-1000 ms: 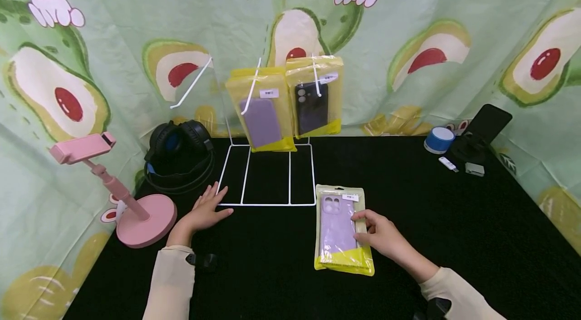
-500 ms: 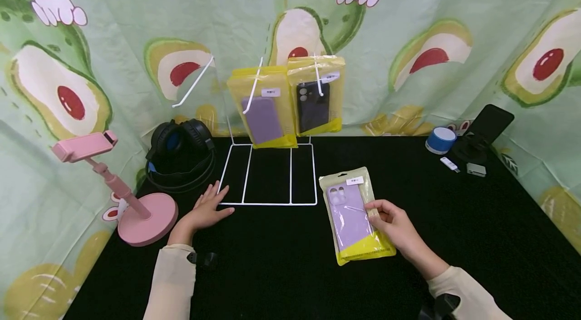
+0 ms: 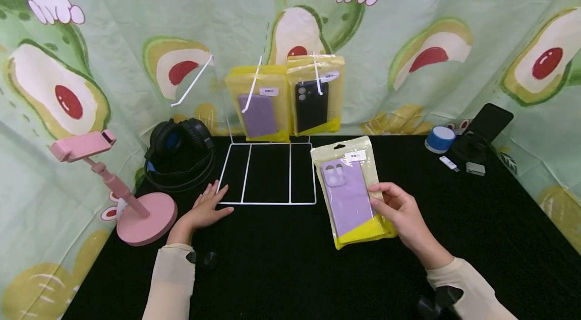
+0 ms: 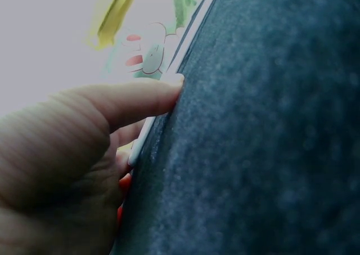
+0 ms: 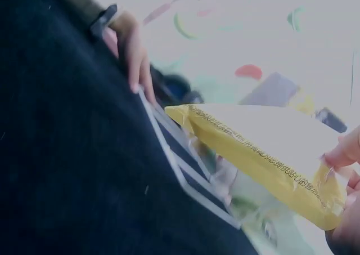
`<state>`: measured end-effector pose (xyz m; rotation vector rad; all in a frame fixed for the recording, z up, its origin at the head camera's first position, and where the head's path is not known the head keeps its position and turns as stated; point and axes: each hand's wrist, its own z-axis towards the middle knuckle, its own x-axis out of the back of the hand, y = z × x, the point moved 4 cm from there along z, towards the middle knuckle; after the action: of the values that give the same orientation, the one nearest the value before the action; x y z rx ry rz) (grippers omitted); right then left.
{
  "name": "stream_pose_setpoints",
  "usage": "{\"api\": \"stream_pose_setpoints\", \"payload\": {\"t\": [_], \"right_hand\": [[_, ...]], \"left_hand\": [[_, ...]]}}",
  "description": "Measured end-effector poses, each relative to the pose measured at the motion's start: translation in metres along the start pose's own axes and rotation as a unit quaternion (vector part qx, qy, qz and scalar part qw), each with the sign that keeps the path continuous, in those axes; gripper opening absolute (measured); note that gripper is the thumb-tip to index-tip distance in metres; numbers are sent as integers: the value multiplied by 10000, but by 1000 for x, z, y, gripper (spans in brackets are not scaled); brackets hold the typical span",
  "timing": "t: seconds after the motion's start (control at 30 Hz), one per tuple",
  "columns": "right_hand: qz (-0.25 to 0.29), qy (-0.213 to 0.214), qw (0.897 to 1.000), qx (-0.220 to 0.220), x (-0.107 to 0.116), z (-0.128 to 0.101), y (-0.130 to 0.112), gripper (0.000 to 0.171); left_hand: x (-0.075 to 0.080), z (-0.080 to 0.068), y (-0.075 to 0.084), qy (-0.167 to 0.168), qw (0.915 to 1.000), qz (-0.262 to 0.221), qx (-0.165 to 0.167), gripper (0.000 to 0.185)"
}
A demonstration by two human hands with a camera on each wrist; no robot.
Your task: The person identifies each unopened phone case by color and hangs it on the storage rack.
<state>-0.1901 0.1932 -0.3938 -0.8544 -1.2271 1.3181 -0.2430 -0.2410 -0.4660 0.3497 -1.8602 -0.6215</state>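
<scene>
My right hand [image 3: 395, 209] pinches the right edge of a yellow packet [image 3: 349, 189] with a purple phone case inside and holds it tilted above the black table. In the right wrist view the packet [image 5: 253, 148] shows its yellow edge, with my fingertips [image 5: 343, 153] on it. My left hand [image 3: 204, 209] lies flat on the table beside the front left corner of the white wire rack [image 3: 268, 174]; in the left wrist view its fingers [image 4: 129, 103] touch the rack's white wire [image 4: 163, 97]. Two packets hang on the rack's hooks: a purple case [image 3: 260, 106] and a black case [image 3: 313, 98].
Black headphones [image 3: 179, 153] lie at the back left. A pink phone stand [image 3: 122, 194] is at the left edge. At the back right are a blue round speaker [image 3: 439, 139], a black phone holder [image 3: 481, 133] and small white gadgets [image 3: 449, 164]. A patterned green cloth [image 3: 408, 33] surrounds the table.
My right hand has lifted the purple-case packet off the table and carried it up and back toward the rack. The left hand has stayed where it was.
</scene>
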Motion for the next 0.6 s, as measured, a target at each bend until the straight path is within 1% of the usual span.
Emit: {"api": "stream_pose_setpoints", "payload": {"t": [0.07, 0.13, 0.27, 0.37, 0.47, 0.6], "right_hand": [[199, -233, 9989, 341, -7, 2, -11, 19], [345, -511, 9954, 735, -16, 6, -24, 19], [263, -864, 9829, 1603, -36, 16, -54, 21], [125, -1036, 9741, 2005, -52, 28, -76, 22], [86, -1242, 9649, 2314, -67, 40, -98, 21], [83, -1388, 9513, 2749, -87, 55, -116, 21]], "left_hand": [[0, 0, 0, -1, 10000, -24, -19, 72], [0, 0, 0, 4, 10000, -27, -26, 72], [0, -1, -1, 21, 10000, -1, -47, 71], [0, -1, -3, 52, 9999, 13, -85, 71], [1, -2, -2, 89, 9998, 13, -158, 71], [2, -3, 2, 124, 9997, 1, -222, 70]]}}
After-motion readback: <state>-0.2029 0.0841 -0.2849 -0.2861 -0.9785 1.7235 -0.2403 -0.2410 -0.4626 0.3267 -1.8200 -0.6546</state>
